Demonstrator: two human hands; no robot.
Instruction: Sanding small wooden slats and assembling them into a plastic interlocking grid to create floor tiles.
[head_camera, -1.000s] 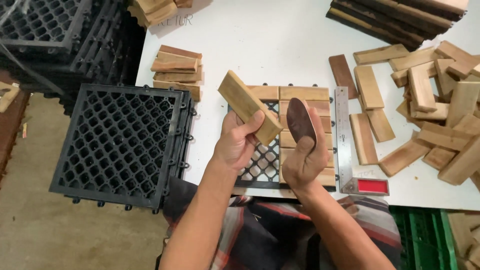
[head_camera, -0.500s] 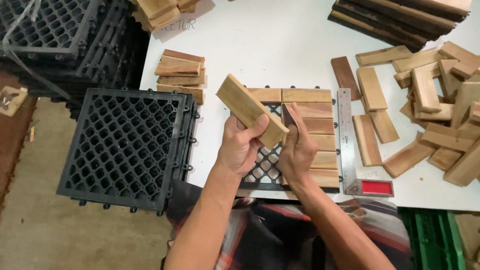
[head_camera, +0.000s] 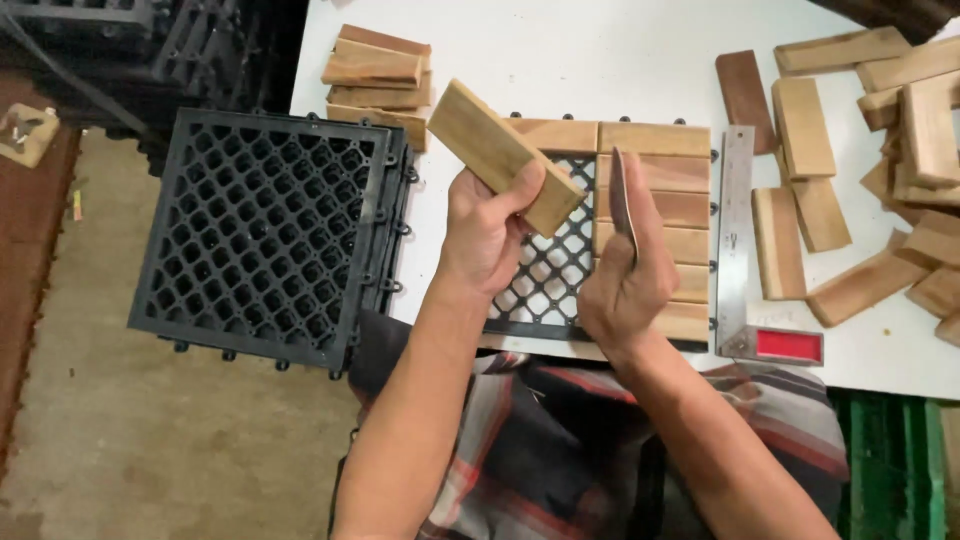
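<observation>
Left hand (head_camera: 485, 235) grips a light wooden slat (head_camera: 505, 157), right hand (head_camera: 628, 275) pinches a thin dark piece (head_camera: 621, 200) edge-on above the half-filled plastic grid tile (head_camera: 555, 275).

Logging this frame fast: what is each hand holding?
Left hand: closed on a light wooden slat.
Right hand: closed on a thin dark piece, edge-on.

The slat (head_camera: 505, 156) in the left hand (head_camera: 487, 232) is pale, matt, smooth-sawn wood. The grid tile (head_camera: 262, 232) is black, faintly glossy plastic; the square ruler (head_camera: 736, 235) is dull brushed metal on a smooth white tabletop (head_camera: 560, 60)
</observation>
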